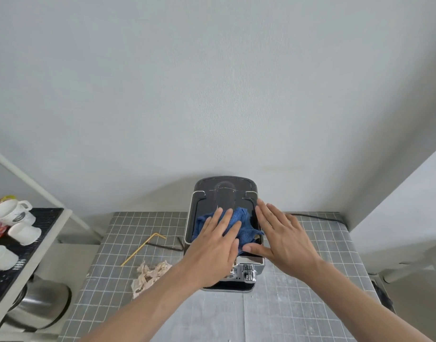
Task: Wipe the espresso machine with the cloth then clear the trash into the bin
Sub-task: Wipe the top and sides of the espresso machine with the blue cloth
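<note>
Now cloth (239, 224) — under left fingers (220, 218).

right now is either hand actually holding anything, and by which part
Nothing is gripped. The left hand presses flat, fingers straight, on the middle of the blue cloth atop the espresso machine; the right hand rests flat on the machine's top right edge.

Espresso machine (225, 193): top panel of glossy black plastic, reflections seen; front parts of polished chrome metal, mirror-bright. Cloth (241, 224): blue, soft looped weave, matt, rumpled. Table (310, 280): covered by a matt grey sheet printed with a white grid, worn pale towards the near edge. Crumpled paper (150, 274): thin, beige, creased, near the left edge. Straw (140, 250): smooth yellow plastic. Cups (12, 213): white glazed ceramic, on a ribbed black mat (39, 230). Bowl (41, 304): brushed steel.
</note>
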Demonstrator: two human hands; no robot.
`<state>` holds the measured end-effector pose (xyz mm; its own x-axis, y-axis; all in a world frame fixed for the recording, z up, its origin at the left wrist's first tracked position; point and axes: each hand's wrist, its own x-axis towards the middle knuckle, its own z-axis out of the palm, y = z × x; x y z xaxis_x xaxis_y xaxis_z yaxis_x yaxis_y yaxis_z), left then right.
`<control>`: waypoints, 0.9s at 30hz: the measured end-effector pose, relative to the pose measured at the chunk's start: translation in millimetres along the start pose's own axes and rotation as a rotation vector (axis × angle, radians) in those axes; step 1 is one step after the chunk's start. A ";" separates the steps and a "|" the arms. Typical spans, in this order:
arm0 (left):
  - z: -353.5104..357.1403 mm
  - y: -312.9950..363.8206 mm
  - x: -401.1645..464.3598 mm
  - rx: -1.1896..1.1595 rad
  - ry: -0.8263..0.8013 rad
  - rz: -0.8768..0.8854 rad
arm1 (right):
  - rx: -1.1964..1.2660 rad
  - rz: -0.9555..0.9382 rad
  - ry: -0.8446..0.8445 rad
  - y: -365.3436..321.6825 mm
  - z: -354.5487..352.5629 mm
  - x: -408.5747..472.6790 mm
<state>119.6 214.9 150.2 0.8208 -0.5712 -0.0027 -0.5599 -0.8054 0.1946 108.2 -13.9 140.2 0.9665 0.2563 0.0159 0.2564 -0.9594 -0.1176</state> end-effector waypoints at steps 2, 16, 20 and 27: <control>1.3 -3.2 8.0 -0.008 0.008 -0.004 | 0.013 -0.002 0.000 1.4 -0.1 1.4; 10.2 -10.6 61.3 -0.020 0.078 -0.268 | -0.052 -0.042 -0.051 6.1 -11.3 2.4; 11.5 0.8 43.4 -0.070 0.059 -0.293 | -0.067 -0.043 -0.058 6.6 -11.0 3.8; -1.7 21.1 -8.3 -0.099 0.024 -0.262 | -0.079 -0.046 -0.048 8.1 -8.1 3.5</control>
<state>101.1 202.9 156.0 0.9393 -0.3405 -0.0425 -0.3152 -0.9052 0.2851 113.8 -21.8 147.3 0.9522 0.3042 -0.0284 0.3030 -0.9522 -0.0395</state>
